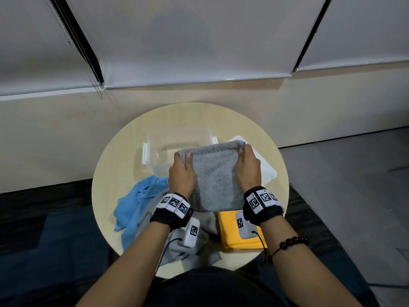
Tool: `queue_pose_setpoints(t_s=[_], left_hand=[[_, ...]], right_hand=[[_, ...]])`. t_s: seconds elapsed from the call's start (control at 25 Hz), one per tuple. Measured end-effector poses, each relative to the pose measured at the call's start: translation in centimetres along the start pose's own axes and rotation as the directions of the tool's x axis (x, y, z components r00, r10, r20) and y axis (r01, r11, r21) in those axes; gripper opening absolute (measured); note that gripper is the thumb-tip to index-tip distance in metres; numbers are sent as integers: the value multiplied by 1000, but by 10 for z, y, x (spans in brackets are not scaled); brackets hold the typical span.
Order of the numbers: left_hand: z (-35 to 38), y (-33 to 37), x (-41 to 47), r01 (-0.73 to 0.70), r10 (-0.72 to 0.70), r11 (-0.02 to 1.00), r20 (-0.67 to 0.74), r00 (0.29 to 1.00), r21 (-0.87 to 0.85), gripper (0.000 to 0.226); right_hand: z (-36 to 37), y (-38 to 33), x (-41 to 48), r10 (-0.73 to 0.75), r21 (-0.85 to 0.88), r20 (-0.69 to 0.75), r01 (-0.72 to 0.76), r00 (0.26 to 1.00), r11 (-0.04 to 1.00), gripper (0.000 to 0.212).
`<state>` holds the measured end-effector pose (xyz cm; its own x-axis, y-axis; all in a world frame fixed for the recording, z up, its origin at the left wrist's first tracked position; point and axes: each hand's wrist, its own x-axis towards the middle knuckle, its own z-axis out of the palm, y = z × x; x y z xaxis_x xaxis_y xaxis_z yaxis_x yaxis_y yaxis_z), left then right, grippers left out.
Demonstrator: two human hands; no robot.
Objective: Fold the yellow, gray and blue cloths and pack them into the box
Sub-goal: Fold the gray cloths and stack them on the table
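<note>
Two hands hold one folded gray cloth (214,178) above the near right part of the single clear box (168,140) on the round table (221,120). The left hand (181,171) and right hand (247,167) each pinch a far corner. One crumpled blue cloth (137,202) lies near left, one folded yellow cloth (230,233) near right, and a second gray cloth (183,251) between them. One white lid (265,165) lies right of the box.

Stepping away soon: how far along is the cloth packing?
Done: yellow cloth lies folded on the table. In hand: left hand and right hand grip the folded gray cloth over the box. Left: blue cloth lies crumpled; nothing visibly packed.
</note>
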<state>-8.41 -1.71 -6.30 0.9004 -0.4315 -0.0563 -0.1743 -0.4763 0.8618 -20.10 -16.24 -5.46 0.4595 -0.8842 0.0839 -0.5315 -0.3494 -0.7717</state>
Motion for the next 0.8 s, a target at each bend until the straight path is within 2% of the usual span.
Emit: queue_pose_setpoints(t_s=[0.04, 0.16, 0.32, 0.44, 0.56, 0.72, 0.8], left_hand=[[4, -2, -2, -47, 49, 997, -29, 998, 59, 49], [25, -18, -12, -69, 61, 985, 56, 997, 157, 34], [61, -43, -33, 6, -45, 974, 167, 985, 228, 35], [84, -51, -46, 72, -124, 971, 223, 967, 230, 35], [109, -55, -59, 76, -145, 963, 260, 955, 259, 33], [139, -66, -80, 162, -250, 943, 301, 920, 291, 37], [147, -70, -84, 215, -307, 920, 262, 915, 329, 40]], right_hand=[[0, 9, -3, 18, -4, 23, -18, 1000, 1000, 31], [-1, 43, -14, 91, -46, 98, -87, 991, 995, 28], [-5, 91, -33, 207, -178, 158, -178, 965, 968, 20], [-9, 114, -44, 271, -229, 165, -230, 948, 946, 33], [-18, 138, -50, 323, -306, 167, -263, 932, 915, 40], [-27, 166, -56, 419, -391, 225, -312, 880, 866, 32], [-26, 172, -53, 427, -406, 234, -311, 873, 859, 26]])
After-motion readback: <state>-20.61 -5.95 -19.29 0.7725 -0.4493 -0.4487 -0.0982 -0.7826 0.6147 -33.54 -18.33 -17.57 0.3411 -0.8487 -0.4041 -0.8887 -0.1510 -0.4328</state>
